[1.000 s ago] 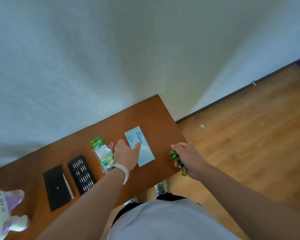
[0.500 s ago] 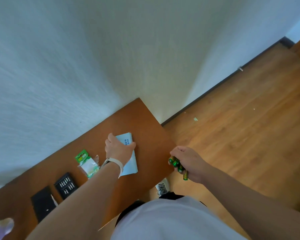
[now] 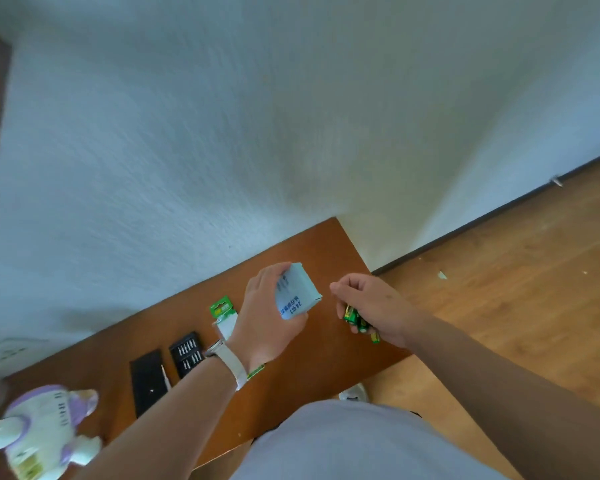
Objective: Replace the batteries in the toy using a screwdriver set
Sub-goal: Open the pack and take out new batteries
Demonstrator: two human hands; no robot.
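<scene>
Gripping box (image 3: pixel 297 294), left hand (image 3: pixel 264 327) | right hand (image 3: pixel 371 303) fingers (image 3: pixel 343 287) clutch batteries (image 3: pixel 352 315), half-hidden | toy (image 3: pixel 45 431) blurred

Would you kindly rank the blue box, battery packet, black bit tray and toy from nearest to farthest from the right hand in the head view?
1. Blue box, just left of the right hand holding batteries, gripped by the left hand.
2. Battery packet, on the table beyond the left hand.
3. Black bit tray, farther left.
4. Toy, at the table's far left end.

the pale blue box (image 3: pixel 297 294) bears blue print reading "24", the rest blurred.
</scene>
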